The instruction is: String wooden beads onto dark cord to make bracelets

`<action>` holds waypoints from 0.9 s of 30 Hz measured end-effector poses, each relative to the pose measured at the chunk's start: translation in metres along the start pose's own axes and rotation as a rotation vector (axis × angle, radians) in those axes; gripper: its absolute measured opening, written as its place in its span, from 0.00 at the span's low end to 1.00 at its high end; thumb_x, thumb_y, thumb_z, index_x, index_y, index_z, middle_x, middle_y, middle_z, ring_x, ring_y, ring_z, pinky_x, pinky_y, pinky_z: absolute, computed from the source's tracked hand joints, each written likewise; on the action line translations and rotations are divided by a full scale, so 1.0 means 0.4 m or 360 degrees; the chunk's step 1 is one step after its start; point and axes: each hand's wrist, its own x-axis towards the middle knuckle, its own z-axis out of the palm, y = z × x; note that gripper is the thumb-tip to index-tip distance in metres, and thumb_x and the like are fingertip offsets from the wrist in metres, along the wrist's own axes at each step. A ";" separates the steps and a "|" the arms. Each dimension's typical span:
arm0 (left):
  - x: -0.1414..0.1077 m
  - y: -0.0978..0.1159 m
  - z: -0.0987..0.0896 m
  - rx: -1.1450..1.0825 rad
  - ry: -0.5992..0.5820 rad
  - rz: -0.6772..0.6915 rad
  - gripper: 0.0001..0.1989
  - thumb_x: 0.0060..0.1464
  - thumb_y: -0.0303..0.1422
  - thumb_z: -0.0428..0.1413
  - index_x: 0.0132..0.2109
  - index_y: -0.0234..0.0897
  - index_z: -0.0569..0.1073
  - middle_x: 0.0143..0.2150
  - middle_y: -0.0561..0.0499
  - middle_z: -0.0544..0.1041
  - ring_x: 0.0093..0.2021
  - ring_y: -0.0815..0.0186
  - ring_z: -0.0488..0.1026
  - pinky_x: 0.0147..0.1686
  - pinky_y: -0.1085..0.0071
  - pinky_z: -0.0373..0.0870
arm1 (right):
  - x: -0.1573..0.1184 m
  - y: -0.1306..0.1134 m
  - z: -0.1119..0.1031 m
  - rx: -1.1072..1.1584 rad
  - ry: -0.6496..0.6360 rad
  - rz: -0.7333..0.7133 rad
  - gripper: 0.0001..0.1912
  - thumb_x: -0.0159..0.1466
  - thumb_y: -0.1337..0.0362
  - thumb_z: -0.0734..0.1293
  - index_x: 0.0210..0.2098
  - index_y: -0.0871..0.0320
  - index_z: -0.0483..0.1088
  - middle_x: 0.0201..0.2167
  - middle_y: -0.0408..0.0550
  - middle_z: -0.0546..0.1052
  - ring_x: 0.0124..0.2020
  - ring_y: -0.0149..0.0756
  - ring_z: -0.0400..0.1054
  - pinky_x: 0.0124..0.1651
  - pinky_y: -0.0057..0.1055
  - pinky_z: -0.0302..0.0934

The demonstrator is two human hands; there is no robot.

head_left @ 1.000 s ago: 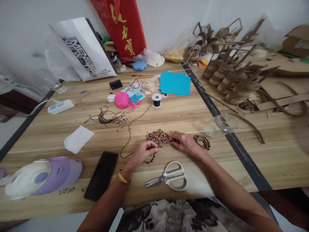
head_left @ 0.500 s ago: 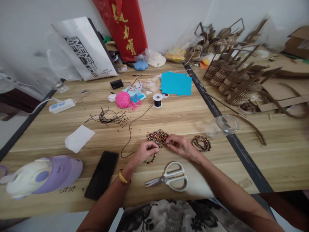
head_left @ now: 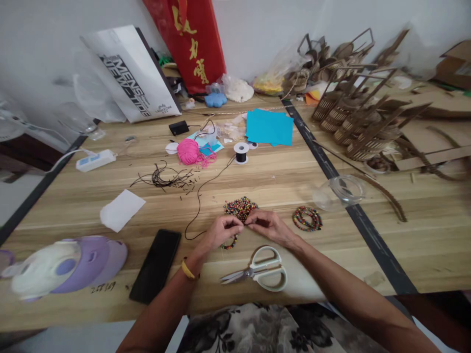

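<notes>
My left hand pinches the black cord with thumb and forefinger. A short strung row of coloured beads hangs on the cord below it and rests on the table. My right hand is closed in a pinch right beside the left fingertips, on what looks like a bead, mostly hidden. Just beyond both hands lies a pile of loose multicoloured beads. Finished bead strands lie coiled to the right of my right hand. Scissors with pale handles lie nearer to me, blades pointing left.
The cord runs back to a white spool. Left are a black phone, white paper and a purple-white device. Cord scraps, pink yarn and blue sheets lie farther back. Small baskets stand right.
My right hand has moved left from the edge of the bead pile, so its fingertips now meet those of my left hand. The left hand stays almost in place.
</notes>
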 end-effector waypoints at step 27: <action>0.001 -0.002 0.000 0.0139 -0.0006 0.0104 0.10 0.49 0.35 0.58 0.30 0.31 0.76 0.24 0.52 0.71 0.25 0.72 0.64 0.28 0.77 0.60 | 0.000 -0.006 0.009 0.0229 -0.0011 0.0141 0.12 0.62 0.56 0.66 0.35 0.61 0.71 0.30 0.47 0.71 0.31 0.32 0.64 0.34 0.28 0.58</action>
